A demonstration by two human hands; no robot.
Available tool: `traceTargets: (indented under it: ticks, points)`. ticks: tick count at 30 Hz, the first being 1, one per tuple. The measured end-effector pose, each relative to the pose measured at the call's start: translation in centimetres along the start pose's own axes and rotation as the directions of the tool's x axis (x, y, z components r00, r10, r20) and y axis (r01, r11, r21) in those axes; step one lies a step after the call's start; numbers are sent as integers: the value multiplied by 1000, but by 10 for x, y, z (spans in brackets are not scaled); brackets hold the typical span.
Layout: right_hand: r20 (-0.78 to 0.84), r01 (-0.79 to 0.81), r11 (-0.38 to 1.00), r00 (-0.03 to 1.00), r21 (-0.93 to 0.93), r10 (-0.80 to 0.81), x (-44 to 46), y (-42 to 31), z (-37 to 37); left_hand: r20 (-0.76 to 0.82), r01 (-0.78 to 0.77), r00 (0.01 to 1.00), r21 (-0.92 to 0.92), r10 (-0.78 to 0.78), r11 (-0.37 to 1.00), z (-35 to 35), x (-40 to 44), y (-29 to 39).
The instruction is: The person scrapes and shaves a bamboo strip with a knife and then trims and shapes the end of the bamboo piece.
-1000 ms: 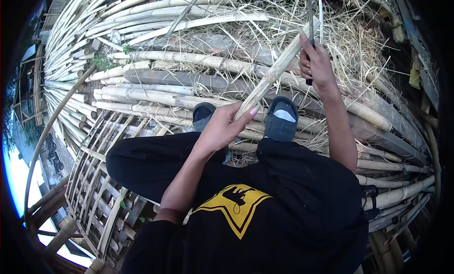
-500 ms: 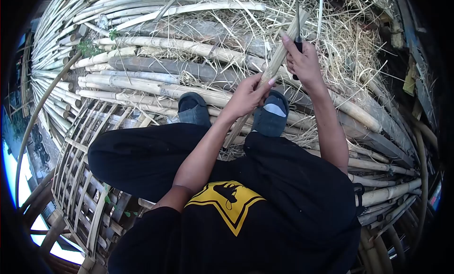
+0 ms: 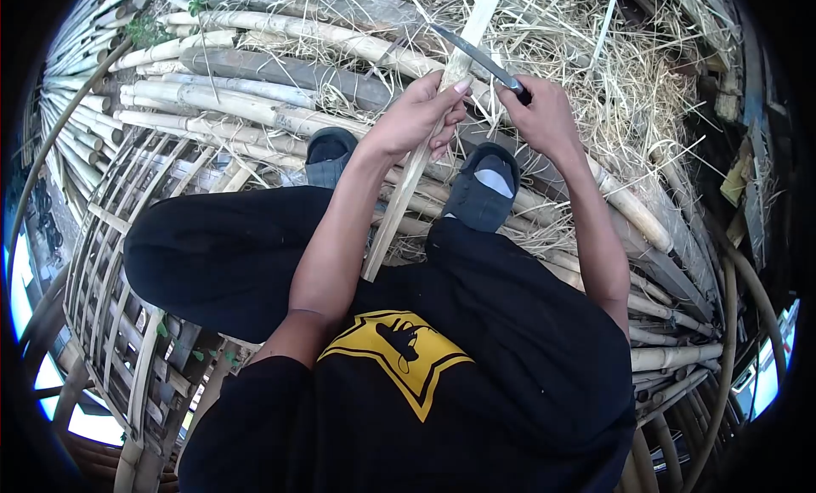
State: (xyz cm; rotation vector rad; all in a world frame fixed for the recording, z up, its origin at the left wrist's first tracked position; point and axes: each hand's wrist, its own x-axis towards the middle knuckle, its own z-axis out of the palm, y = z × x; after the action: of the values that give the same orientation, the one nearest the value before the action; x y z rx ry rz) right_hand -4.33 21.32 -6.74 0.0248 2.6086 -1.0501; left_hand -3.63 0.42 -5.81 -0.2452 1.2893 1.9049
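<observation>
Bamboo strip (image 3: pixel 414 168) sits in the closed grip of the left hand (image 3: pixel 421 119), the thumb lying along it. The right hand (image 3: pixel 544 115) is closed around the dark handle of a knife (image 3: pixel 489 64), to the right of the strip and apart from it. The strip's long axis slants from the far right towards the near left; its far end runs out of view, and its near end reaches down beside the black trousers (image 3: pixel 518 297), between the legs. The blade points far and left, crossing over the strip just beyond the left hand. Whether it touches the strip or only passes above it, I cannot tell. The left hand is the nearer one to the strip, being on it.

Beneath, two dark sandals (image 3: pixel 478 195) rest on bamboo poles (image 3: pixel 297 115) that run roughly left to right, with a grey beam (image 3: pixel 340 85) among them. Loose shavings (image 3: pixel 629 85) spread over the far right side. A slatted bamboo lattice (image 3: pixel 127 263) stands at the near left, more pole ends (image 3: pixel 81 93) bunch at the far left by a small green plant (image 3: pixel 146 31), and bright daylight shows at both side edges.
</observation>
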Motion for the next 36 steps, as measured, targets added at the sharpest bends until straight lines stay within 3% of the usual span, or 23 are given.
traceTargets:
  ticks: [2,6,11,13,20,22,24,26,28,30,33,36]
  points:
    - [91,-93,986,990,-140,107,10,-15,-6,50,15,999,2,-15,1000,-1,-2,1]
    - [71,-159,973,982,-165,173,29,-3,10,48,72,997,-116,-67,991,4,-4,-5]
    - [160,-68,975,982,-209,103,15,-13,27,4,131,991,-187,-133,973,0,-3,-8]
    - [228,-23,973,971,-229,77,12,-11,35,-9,148,989,-138,-150,979,0,-3,-9]
    - [223,-60,977,969,-202,106,27,7,45,-43,121,991,-55,-123,991,3,-7,-11]
    - [138,-76,966,984,-246,112,36,6,34,-23,125,992,-89,-128,988,5,-11,-11]
    - [177,-132,952,966,-277,185,41,6,25,-6,134,991,-123,-136,983,6,-13,-9]
    - [48,-220,911,966,-349,252,51,15,18,-64,128,988,-162,-140,979,12,-11,-3]
    - [-108,-402,870,916,-286,387,73,61,-16,-4,166,986,-162,-169,973,19,-26,4]
    - [-260,-466,854,876,-233,407,70,88,-51,72,170,985,-188,-158,967,21,-37,8]
    - [-180,-385,906,917,-177,355,56,80,-74,-6,162,986,-139,-165,977,20,-25,11]
    - [-31,-223,970,975,-94,221,31,45,-45,-14,169,985,-162,-173,972,19,-20,6]
